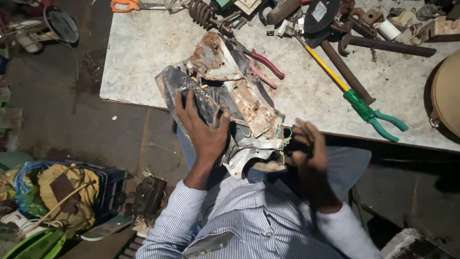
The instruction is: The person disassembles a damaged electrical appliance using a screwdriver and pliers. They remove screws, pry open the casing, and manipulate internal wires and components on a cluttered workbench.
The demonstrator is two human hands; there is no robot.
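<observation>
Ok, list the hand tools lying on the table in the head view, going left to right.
Orange-handled scissors → coil spring → red-handled pliers → yellow-shafted tool with green handles → dark wrench.
</observation>
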